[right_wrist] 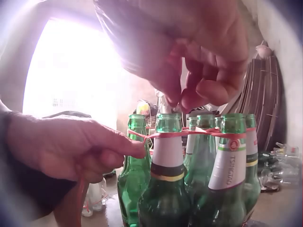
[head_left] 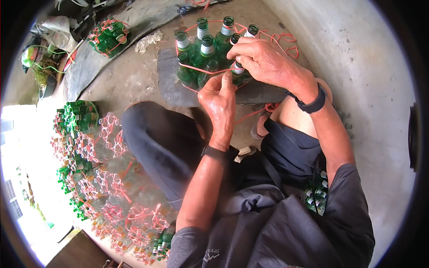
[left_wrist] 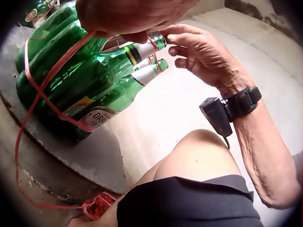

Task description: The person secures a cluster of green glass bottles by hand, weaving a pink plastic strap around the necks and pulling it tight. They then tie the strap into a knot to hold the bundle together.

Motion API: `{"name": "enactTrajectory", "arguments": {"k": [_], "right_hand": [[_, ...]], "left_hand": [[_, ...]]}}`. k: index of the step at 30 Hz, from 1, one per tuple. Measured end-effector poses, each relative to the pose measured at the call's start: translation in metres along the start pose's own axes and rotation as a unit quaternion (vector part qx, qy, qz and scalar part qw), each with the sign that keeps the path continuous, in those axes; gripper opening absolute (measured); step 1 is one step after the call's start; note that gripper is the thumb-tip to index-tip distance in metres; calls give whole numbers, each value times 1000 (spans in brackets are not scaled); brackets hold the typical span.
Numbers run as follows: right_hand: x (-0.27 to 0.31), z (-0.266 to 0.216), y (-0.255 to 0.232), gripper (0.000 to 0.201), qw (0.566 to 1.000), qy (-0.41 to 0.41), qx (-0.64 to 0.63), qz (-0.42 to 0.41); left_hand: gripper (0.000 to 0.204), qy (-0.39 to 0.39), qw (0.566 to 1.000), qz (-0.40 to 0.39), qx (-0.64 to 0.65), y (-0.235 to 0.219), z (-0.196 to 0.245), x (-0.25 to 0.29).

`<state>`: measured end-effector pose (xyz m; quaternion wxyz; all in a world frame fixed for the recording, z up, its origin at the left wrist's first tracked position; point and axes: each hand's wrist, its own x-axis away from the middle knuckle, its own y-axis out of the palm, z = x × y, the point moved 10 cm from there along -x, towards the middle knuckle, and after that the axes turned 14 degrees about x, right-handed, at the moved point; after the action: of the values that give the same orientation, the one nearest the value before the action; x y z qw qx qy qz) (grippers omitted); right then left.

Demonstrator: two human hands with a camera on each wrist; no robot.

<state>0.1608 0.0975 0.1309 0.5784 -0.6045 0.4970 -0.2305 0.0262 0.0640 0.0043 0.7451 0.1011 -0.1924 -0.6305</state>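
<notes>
A cluster of green glass bottles [head_left: 207,48] stands upright, with red plastic string [right_wrist: 199,135] running around the necks. More string crosses the bottle bodies in the left wrist view. My left hand [head_left: 218,100] pinches the string between thumb and forefinger beside a near bottle neck [right_wrist: 166,146] with a white label. Just above the bottle mouths, my right hand [head_left: 270,64] hovers with fingers loosely bent. Nothing shows between those fingers in the right wrist view. The palm of the left hand blocks part of the bottles in the left wrist view.
The bottles stand on a dark slab [head_left: 170,85]. Loose red string [left_wrist: 99,204] lies by a foot. Another tied green bundle [head_left: 108,38] sits at the far left, and many strung bottles [head_left: 111,178] crowd the left side. A pale wall [head_left: 375,111] rises at right.
</notes>
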Motion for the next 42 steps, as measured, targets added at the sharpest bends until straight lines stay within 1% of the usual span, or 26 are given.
{"name": "enactTrajectory", "arguments": {"k": [1,2,4,8,10,11,13,14,16,17,19,20,22,26,28,31,35,37,38,40,41,42], "right_hand": [[-3,-2,9,20,999,-9,0,-51],[-8,-3,7,20,999,-11,0,-52],[-11,-2,27,22,985,-2,-32,-167],[-18,-2,33,25,979,-32,-66,-189],[-20,-2,42,26,962,-21,-117,-248],[-24,-2,40,26,961,-21,-116,-248],[-21,-3,52,24,939,-15,-106,-326],[-23,-3,51,24,939,-17,-104,-327],[-24,-9,49,24,938,-52,-97,-329],[-27,-8,49,24,938,-54,-95,-329],[-27,-10,54,22,922,-80,-72,-372],[-29,-11,53,22,922,-80,-71,-372],[-29,-4,58,21,916,-34,-12,-400],[-30,0,69,21,908,-58,-3,-416],[-30,-3,68,21,904,-72,-14,-422],[-30,-8,66,21,903,-92,-5,-420],[-28,-6,71,21,894,-88,32,-439],[-32,-18,53,15,924,-129,77,-352],[-27,-18,52,15,923,-130,77,-353],[-29,-25,38,7,939,-174,133,-266],[-26,-26,38,7,939,-174,132,-268],[-26,-29,34,7,938,-189,160,-244]], "left_hand": [[27,0,1000,-2,15,0,-3,-1],[27,1,1000,0,16,-3,-6,-1],[30,-31,999,-3,13,-1,-9,1],[35,-38,999,5,-9,-5,-4,-1],[41,-59,997,4,-49,-9,-7,-2],[41,-58,997,4,-48,-9,-9,-2],[45,-37,999,12,-33,-9,-8,-4],[45,-35,999,13,-31,-8,-9,-4],[54,-51,998,20,-23,-7,-10,-3],[54,-50,998,21,-21,-7,-11,-4],[65,-45,998,15,-39,-8,-12,-5],[65,-44,998,15,-38,-9,-13,-6],[71,-60,997,17,-38,-11,-16,-7],[71,-63,997,26,-25,-11,-17,-6],[62,-58,998,34,-19,-11,-16,-7],[61,-59,997,36,-22,-10,-18,-8],[60,-50,998,35,-2,-10,-19,-7],[62,-80,996,27,23,-9,-24,-5],[62,-81,996,29,24,-10,-24,-4],[56,-77,997,23,9,-10,-23,-4],[56,-78,997,24,9,-10,-24,-4],[54,-78,997,21,8,-9,-24,-4]]}}
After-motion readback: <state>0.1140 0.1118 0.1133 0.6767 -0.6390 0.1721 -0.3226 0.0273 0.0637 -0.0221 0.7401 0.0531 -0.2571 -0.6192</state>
